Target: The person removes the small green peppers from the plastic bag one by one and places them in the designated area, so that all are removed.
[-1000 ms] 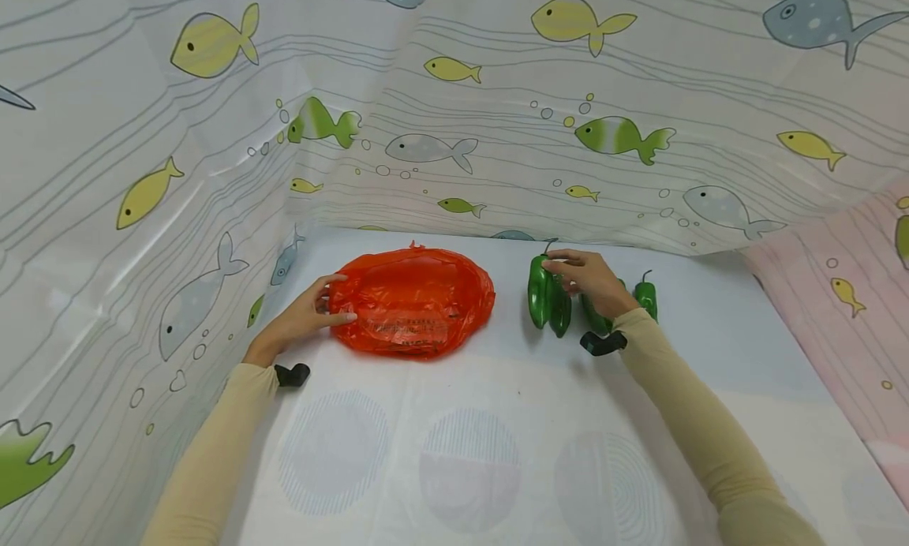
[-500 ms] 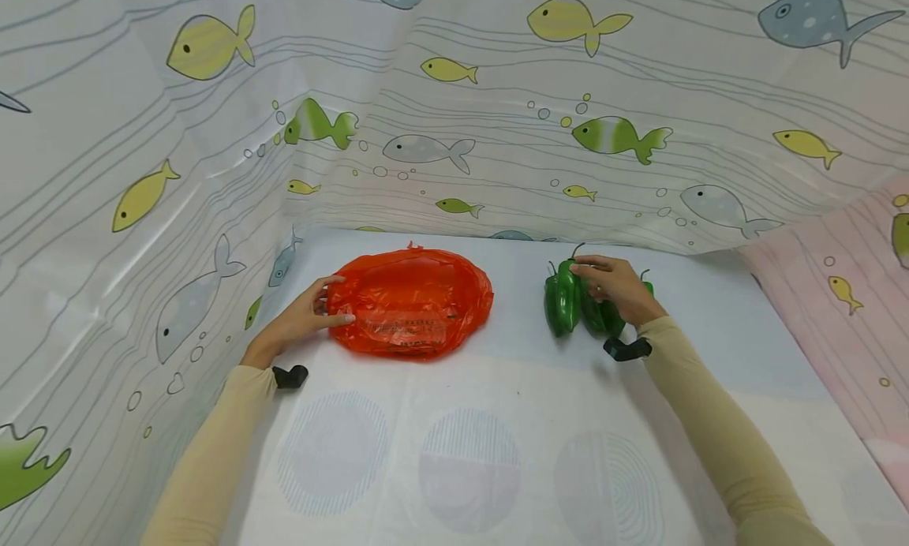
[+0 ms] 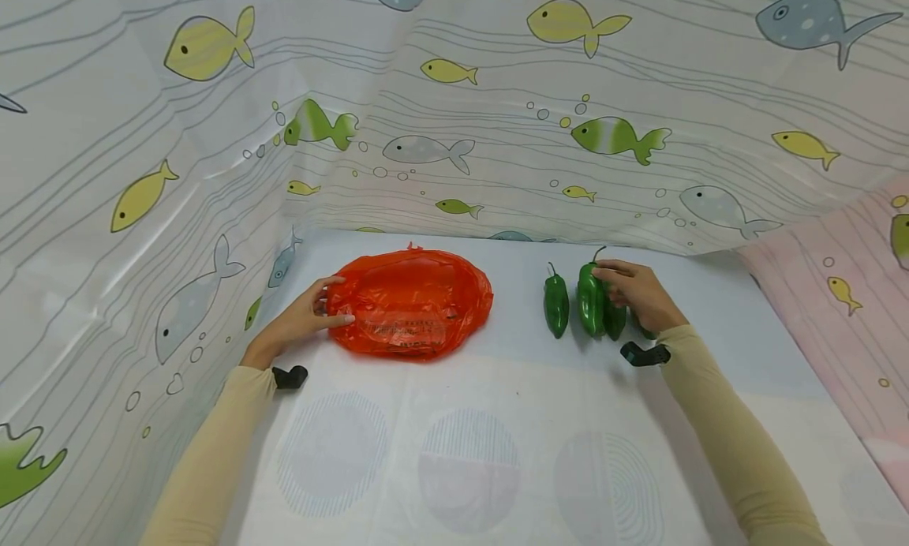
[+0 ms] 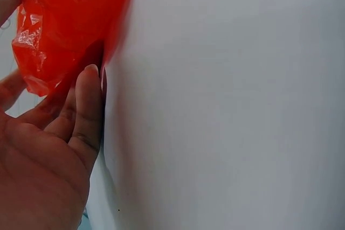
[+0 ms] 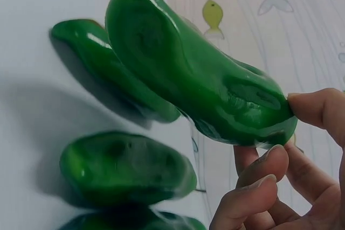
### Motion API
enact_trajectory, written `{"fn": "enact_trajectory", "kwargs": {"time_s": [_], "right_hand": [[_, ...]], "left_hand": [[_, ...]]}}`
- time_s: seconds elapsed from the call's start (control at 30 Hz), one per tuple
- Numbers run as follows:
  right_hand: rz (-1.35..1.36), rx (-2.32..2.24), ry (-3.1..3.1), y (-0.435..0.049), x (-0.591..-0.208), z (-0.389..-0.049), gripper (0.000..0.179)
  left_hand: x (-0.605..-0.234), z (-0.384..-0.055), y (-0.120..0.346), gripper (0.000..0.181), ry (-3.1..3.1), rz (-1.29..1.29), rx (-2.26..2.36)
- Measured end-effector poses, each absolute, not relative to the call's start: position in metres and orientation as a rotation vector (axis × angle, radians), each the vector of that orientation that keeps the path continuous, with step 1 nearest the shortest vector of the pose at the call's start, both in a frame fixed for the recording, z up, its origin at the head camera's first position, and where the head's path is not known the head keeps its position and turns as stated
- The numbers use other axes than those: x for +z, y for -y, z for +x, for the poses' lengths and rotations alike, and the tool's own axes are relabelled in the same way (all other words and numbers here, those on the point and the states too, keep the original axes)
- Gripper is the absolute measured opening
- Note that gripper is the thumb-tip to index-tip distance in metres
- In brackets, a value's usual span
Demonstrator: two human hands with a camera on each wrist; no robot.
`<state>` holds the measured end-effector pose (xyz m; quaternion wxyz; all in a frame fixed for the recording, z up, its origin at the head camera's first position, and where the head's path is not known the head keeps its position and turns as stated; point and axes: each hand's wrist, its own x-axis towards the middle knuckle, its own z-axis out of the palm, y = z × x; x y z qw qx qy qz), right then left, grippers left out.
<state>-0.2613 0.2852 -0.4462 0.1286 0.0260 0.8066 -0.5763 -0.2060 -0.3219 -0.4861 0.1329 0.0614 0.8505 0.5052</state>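
My right hand [image 3: 639, 295] pinches a glossy green pepper [image 3: 589, 301] near its stem end between thumb and fingers. In the right wrist view this pepper [image 5: 199, 74] tilts with its blunt end up to the left, raised above the others. Another green pepper [image 3: 557, 305] lies to its left on the table. More peppers [image 3: 615, 319] lie just behind and right of the held one, partly hidden by the hand. My left hand [image 3: 301, 313] holds the left edge of a red plastic bag [image 3: 405, 293], thumb toward the front and fingers farther back.
The table [image 3: 461, 404] has a white cover with pale printed circles. A fish-patterned sheet [image 3: 497, 159] rises behind the table and along the left side, and a pinkish sheet [image 3: 838, 293] borders the right.
My right hand has carried the green pepper to the right, past the leftmost pepper, which now shows fully. The left hand and the red bag stay in place.
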Motion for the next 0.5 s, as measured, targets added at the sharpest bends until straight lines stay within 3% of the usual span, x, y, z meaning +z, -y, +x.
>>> {"fn": "enact_trajectory", "kwargs": {"time_s": [0.5], "right_hand": [[0.163,-1.701,-2.344,-0.314,-0.448,-0.256,0.068]], "left_hand": [[-0.485,-0.205,0.321,0.084,-2.464,0.187,1.469]]}}
